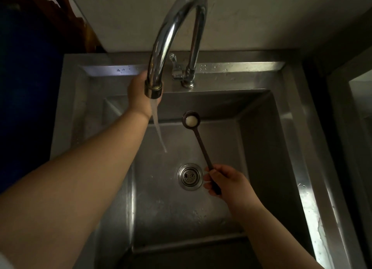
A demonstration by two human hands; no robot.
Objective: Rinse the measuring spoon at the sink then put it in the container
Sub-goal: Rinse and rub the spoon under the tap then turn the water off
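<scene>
A dark brown measuring spoon (201, 144) with a long thin handle is held over the steel sink (261, 140). Its round bowl points away from me and has a whitish lump inside. My right hand (227, 182) grips the end of the handle, just right of the drain (190, 176). Water runs from the curved chrome faucet (161, 47) in a stream that falls left of the spoon bowl without touching it. My left hand (137, 93) is raised behind the faucet's spout, and the spout hides its fingers. No container is in view.
The tap lever (176, 67) stands on the wet back ledge beside the faucet's base. A pale wall rises behind the sink. Dark blue and wooden shapes fill the left side, and a dark gap and another surface lie to the right.
</scene>
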